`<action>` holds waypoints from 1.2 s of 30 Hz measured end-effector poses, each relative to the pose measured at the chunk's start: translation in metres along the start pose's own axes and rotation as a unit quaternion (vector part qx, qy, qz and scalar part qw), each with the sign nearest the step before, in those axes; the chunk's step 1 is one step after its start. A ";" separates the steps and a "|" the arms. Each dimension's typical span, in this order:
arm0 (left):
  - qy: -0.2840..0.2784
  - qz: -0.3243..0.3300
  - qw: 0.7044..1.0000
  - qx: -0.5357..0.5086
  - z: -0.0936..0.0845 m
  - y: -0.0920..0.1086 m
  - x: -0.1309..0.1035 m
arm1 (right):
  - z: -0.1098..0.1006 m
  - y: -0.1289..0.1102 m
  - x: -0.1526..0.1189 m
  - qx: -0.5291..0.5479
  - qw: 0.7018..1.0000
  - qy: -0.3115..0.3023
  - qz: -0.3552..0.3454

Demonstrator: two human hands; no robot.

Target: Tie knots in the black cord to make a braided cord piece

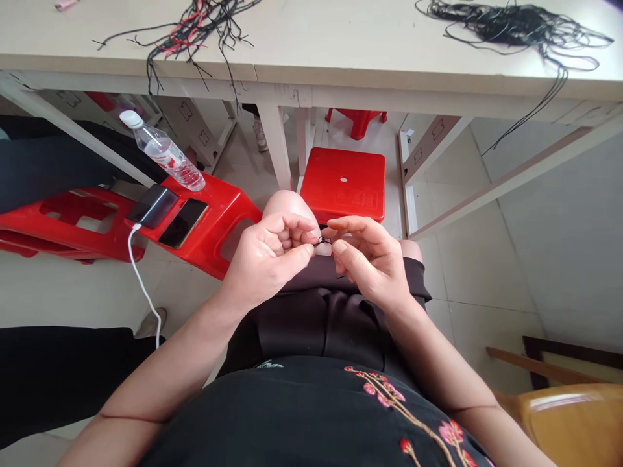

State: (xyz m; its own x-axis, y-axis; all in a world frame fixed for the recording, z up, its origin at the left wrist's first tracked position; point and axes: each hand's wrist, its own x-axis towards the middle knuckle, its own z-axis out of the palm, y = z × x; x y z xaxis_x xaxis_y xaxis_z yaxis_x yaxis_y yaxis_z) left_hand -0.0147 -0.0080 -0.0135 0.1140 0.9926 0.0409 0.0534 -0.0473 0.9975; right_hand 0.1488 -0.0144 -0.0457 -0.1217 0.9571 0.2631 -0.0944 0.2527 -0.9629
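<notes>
Above my lap, a thin black cord (322, 241) runs between my two hands, with a small loop or knot showing in the gap. My left hand (270, 256) pinches its left end between thumb and forefinger. On the other side, my right hand (367, 259) has thumb and fingers closed around the cord's right part. The fingertips of both hands are almost touching. Most of the cord is hidden by the fingers, so its full length cannot be seen.
On the white table (335, 74) lie a black and red cord bundle (195, 29) and a black cord bundle (506, 26), strands hanging over the edge. A red stool (219, 207) at left bears a water bottle (168, 155), phone (183, 224) and cabled black device (153, 206). Another red stool (343, 185) stands ahead.
</notes>
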 end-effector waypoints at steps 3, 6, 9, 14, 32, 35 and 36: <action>0.006 0.000 1.000 -0.001 0.002 0.002 -0.001 | 0.002 -0.001 -0.001 -0.004 1.000 -0.004 0.004; 0.007 0.004 1.000 0.005 0.002 0.002 -0.002 | 0.004 -0.002 0.000 0.000 1.000 -0.002 0.016; 0.005 0.010 1.000 0.013 0.002 0.002 -0.003 | 0.005 -0.004 0.000 -0.003 1.000 0.005 0.013; -0.002 0.009 1.000 0.010 0.001 0.001 -0.004 | 0.006 -0.005 -0.002 -0.022 1.000 0.013 0.009; -0.016 0.016 1.000 0.018 0.003 0.013 -0.007 | 0.007 -0.015 -0.005 -0.121 0.989 -0.014 -0.083; -0.015 0.022 0.999 0.031 0.003 0.012 -0.007 | 0.008 -0.017 -0.003 -0.190 0.973 -0.007 -0.129; -0.017 0.026 0.999 0.037 0.002 0.012 -0.007 | 0.009 -0.017 -0.003 -0.212 0.967 0.002 -0.144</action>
State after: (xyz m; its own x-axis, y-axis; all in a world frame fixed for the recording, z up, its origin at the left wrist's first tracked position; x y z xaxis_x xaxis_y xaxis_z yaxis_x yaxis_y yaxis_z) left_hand -0.0126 -0.0161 -0.0024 0.1515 0.9844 0.0898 0.1202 -0.1085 0.9868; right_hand 0.1419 -0.0230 -0.0293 -0.1473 0.8384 0.5248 0.2886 0.5439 -0.7879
